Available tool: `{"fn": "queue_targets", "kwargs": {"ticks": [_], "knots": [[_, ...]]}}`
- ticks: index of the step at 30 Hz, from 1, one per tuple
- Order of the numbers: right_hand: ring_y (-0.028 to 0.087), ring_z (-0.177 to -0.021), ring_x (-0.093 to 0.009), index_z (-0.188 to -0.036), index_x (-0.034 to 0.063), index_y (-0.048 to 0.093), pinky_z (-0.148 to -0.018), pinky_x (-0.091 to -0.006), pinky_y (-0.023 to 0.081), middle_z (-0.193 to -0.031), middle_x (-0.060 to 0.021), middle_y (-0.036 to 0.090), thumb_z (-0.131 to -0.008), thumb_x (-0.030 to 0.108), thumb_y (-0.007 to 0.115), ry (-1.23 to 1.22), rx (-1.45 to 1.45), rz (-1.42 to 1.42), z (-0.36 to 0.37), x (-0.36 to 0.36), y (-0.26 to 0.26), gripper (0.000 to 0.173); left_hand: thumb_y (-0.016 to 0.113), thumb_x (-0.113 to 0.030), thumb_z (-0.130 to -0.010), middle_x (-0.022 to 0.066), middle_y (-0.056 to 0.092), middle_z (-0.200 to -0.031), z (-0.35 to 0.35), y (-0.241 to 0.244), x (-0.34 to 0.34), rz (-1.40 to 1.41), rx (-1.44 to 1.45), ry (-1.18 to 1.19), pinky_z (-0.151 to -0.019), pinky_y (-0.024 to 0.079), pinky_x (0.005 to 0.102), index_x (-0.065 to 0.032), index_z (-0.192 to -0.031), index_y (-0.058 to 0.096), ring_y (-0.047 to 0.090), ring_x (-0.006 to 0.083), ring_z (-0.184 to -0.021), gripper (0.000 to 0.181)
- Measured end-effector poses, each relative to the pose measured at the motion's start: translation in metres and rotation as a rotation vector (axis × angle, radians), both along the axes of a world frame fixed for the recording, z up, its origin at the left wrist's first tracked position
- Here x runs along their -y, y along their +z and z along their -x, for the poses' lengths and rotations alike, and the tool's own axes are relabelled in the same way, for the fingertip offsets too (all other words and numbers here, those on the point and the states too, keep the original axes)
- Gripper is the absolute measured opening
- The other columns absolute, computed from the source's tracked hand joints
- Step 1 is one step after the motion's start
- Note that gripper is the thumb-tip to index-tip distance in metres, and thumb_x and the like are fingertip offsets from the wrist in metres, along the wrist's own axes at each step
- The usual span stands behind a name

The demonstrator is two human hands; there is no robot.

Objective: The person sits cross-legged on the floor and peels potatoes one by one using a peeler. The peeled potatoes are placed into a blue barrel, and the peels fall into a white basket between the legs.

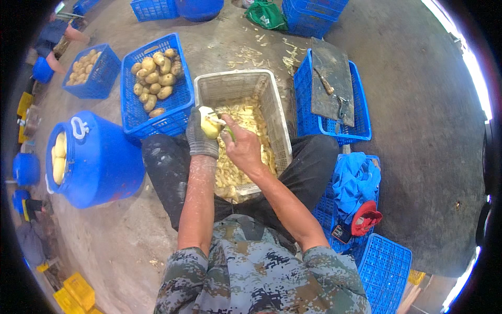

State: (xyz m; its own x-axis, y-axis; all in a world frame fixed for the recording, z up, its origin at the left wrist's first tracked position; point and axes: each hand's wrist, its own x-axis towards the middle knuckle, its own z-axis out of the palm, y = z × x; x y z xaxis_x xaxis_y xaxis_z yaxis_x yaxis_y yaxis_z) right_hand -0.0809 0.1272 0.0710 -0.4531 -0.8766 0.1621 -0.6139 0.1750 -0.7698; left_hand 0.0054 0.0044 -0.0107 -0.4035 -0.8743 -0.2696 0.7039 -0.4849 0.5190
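Note:
My left hand [196,135], in a grey knit glove, grips a partly peeled potato [210,125] above the near-left part of a white plastic crate [283,121]. Bare, my right hand [245,145] holds a peeler [218,121] with a bit of green handle showing, its head against the potato's right side. My fingers cover much of the tool. Below both hands, a thick layer of potato peelings [251,117] lies in the crate, which stands between my knees.
Unpeeled potatoes [155,78] fill part of a blue crate [133,106] at left. Peeled ones [59,157] show in a blue barrel [102,157]. At right, a board [333,62] bearing a knife [324,81] and another peeler [342,108] rests across a crate. A person's legs [55,61] appear far left.

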Motion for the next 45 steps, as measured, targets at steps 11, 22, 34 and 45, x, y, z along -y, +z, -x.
{"fn": "queue_targets", "kwargs": {"ticks": [11,22,34,45], "knots": [[0.064,-0.074,-0.037,-0.13,0.0102,0.057,-0.067,-0.0441,0.049,-0.084,-0.0224,0.065,-0.081,0.009,0.068,-0.01,0.002,0.021,-0.008,-0.051,-0.006,0.049,0.064,-0.046,-0.088,0.0085,0.062,-0.092,-0.009,0.008,-0.007,-0.039,0.067,0.063,-0.06,0.058,0.0455,-0.0117,-0.111,0.055,0.065,0.0267,-0.076,0.042],[0.064,-0.075,-0.039,-0.132,0.0106,0.055,-0.068,-0.0441,0.051,-0.089,-0.0232,0.066,-0.083,0.007,0.064,-0.053,0.055,-0.016,-0.039,-0.044,-0.02,0.05,0.061,-0.038,-0.087,0.0154,0.064,-0.095,-0.003,-0.001,0.0,-0.204,-0.033,0.156,-0.078,0.056,0.0514,-0.0051,-0.105,0.057,0.064,0.032,-0.08,0.037],[0.065,-0.089,-0.04,-0.133,0.0112,0.054,-0.075,-0.0425,0.052,-0.102,-0.0246,0.065,-0.082,0.007,0.062,-0.006,0.152,0.219,-0.007,0.0,-0.001,0.052,0.056,-0.024,-0.086,0.019,0.065,-0.098,-0.009,0.009,0.009,-0.07,-0.176,0.124,-0.081,0.055,0.0466,0.0018,-0.11,0.057,0.064,0.0333,-0.088,0.035],[0.065,-0.067,-0.032,-0.139,0.0156,0.048,-0.065,-0.0413,0.052,-0.085,-0.0168,0.067,-0.085,0.01,0.063,0.045,0.041,-0.097,-0.034,-0.046,-0.035,0.056,0.066,-0.011,-0.083,0.0128,0.062,-0.097,-0.018,-0.005,0.021,0.124,-0.01,0.256,-0.074,0.057,0.0449,-0.0025,-0.127,0.047,0.065,0.0301,-0.085,0.05]]}}
